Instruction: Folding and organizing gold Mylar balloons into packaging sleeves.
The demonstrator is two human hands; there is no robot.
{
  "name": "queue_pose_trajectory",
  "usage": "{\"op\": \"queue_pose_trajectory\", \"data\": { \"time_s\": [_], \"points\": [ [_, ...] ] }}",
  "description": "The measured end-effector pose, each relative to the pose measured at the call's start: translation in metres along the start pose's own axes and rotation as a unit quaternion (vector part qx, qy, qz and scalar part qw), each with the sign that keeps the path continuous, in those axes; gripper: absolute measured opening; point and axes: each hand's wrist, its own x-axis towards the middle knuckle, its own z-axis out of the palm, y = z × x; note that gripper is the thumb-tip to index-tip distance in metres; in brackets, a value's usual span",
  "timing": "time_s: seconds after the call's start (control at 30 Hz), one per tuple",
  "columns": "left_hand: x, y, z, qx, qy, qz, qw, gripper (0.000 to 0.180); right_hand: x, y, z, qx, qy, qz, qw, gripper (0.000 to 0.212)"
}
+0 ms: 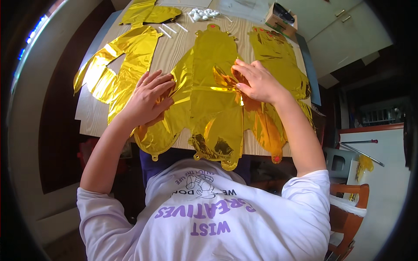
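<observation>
A deflated gold foil balloon (209,56) lies flat on the table in front of me, its lower lobes hanging past the near edge. My left hand (150,98) rests on its left side, fingers stretched out and thumb apart. On the right, my right hand (259,82) pinches a crumpled, raised fold of the same foil between thumb and fingers. Where the fold goes under the fingers is hidden. Further gold foil balloons lie flat to the left (135,52) and to the right (278,56) of the middle one.
White sticks (170,28) and a pile of small white pieces (204,15) lie at the far side of the wooden table (183,39). A cardboard box (281,19) holding something black stands at the far right. A wooden chair (352,209) is at my right.
</observation>
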Motion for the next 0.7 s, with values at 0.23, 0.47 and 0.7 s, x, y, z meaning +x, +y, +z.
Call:
{"op": "queue_pose_trajectory", "data": {
  "time_s": [0.23, 0.47, 0.7],
  "points": [
    [0.006, 0.006, -0.006, 0.011, -0.001, -0.009, 1.0, 0.05, -0.003, 0.002, 0.002, 0.002, -0.02, 0.013, 1.0, 0.064],
    [0.075, 0.067, 0.001, -0.105, 0.04, 0.062, 0.992, 0.072, -0.001, 0.001, 0.003, 0.007, 0.01, -0.001, 1.0, 0.059],
    [0.085, 0.065, 0.052, -0.05, -0.007, 0.092, 0.994, 0.084, -0.038, 0.0, 0.001, 0.085, 0.191, 0.051, 0.977, 0.051]
  ]
}}
